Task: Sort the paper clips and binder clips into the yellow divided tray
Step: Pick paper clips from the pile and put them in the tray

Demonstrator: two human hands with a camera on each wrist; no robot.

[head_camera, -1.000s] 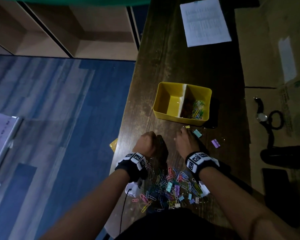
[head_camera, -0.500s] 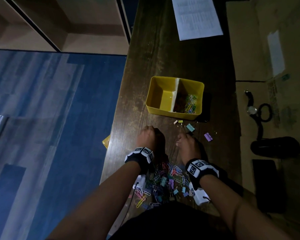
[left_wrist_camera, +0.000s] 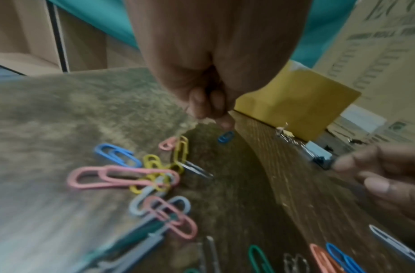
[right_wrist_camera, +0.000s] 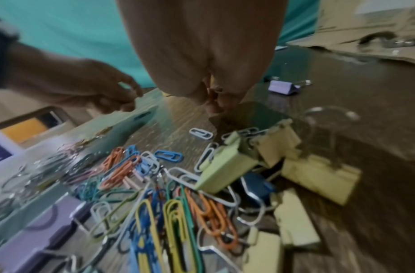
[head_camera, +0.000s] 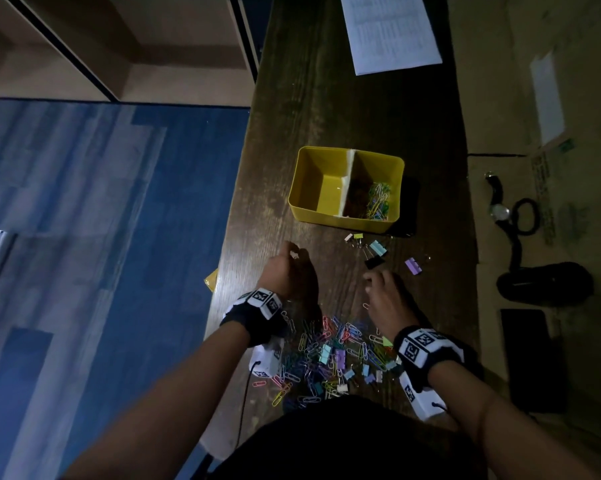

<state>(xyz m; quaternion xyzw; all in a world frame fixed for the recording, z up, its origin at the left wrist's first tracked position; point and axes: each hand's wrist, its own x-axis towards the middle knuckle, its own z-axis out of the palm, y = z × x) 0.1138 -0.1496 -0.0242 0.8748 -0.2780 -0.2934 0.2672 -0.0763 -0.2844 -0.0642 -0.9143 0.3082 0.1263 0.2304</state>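
The yellow divided tray (head_camera: 398,188) stands on the dark wooden table (head_camera: 327,109). Its left compartment is bare; coloured paper clips (head_camera: 377,202) lie in the right one. Loose binder clips lie just in front of it: yellow (head_camera: 358,236), teal (head_camera: 377,247), black (head_camera: 374,262), purple (head_camera: 413,266). A mixed pile of paper clips and binder clips (head_camera: 337,358) sits between my wrists. My left hand (head_camera: 288,268) hovers ahead of the pile with fingers (left_wrist_camera: 208,103) curled together, nothing visible in them, above a blue paper clip (left_wrist_camera: 225,137). My right hand (head_camera: 384,292) hangs relaxed just short of the black clip, holding nothing.
A printed sheet (head_camera: 391,32) lies at the table's far end. Flattened cardboard (head_camera: 534,98) lies to the right, with a wristwatch (head_camera: 498,211), a black cable (head_camera: 526,216) and dark objects (head_camera: 545,282) on it. The table's left edge drops to blue floor (head_camera: 119,202).
My right hand has pulled back from the binder clips near the tray, uncovering a black one. My left hand has lifted off the table and shifted slightly forward.
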